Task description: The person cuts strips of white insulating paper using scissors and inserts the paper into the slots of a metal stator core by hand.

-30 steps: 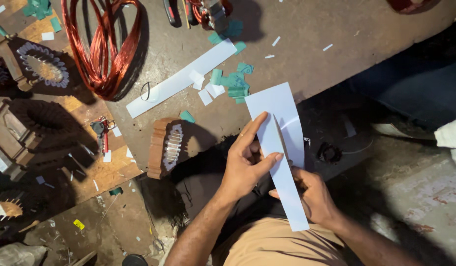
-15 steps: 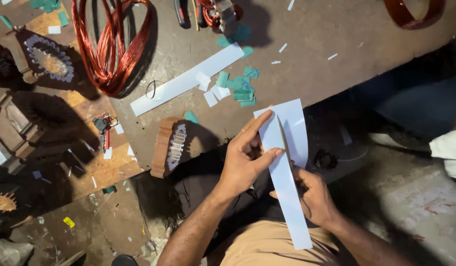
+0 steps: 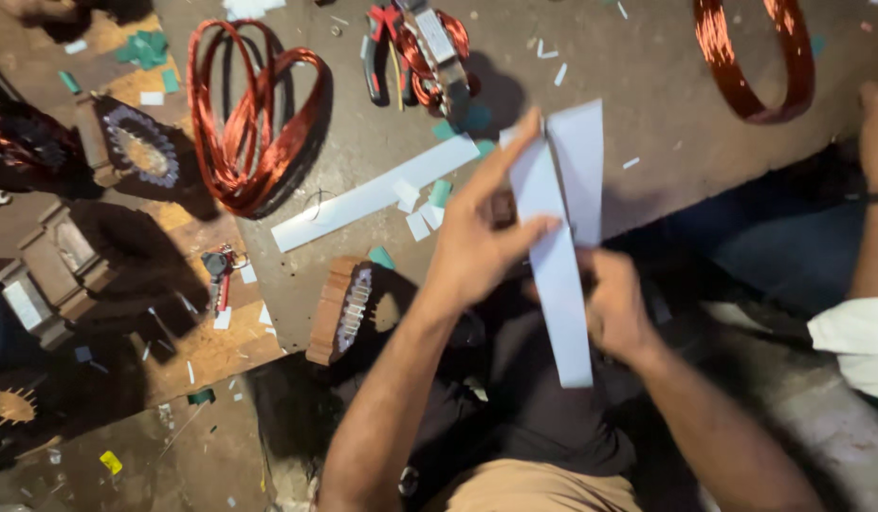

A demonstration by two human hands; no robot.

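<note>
White paper strip (image 3: 562,275) pinched between both hands (image 3: 543,275); copper wire coil (image 3: 245,123), pliers (image 3: 411,47) beyond on floor.

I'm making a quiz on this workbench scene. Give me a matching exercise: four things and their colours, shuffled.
Things:
1. Folded sheet held in both hands
2. Wire coil on the bench
3. Small scraps at the top left
4. Long strip lying flat on the bench

Colours:
A. copper red
B. white, lying flat
C. green
D. white, held upright

Pairs: 1-D, 2-A, 3-C, 4-B
</note>
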